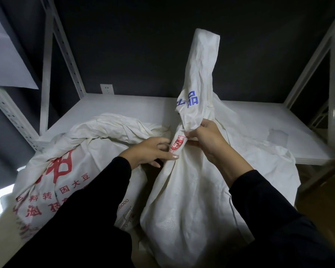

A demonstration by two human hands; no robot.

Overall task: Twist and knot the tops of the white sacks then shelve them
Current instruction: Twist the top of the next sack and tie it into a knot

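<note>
woven white sack (184,200) is standing just before the shelf board (124,107), its soft, crinkly top rising limp. left hand (149,151) and right hand (205,140) are both clamping its twisted neck (177,145), probably the firmest hold; the fabric is looking light and slippery.

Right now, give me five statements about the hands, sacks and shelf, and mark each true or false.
1. The left hand and the right hand both hold the twisted neck of the right sack. True.
2. That sack's top hangs limp below the hands. False: it stands up above the right hand.
3. The top bears blue characters. True.
4. The left sack bears green print. False: its print is red.
5. A wall socket sits on the dark wall behind the shelf board. True.
</note>
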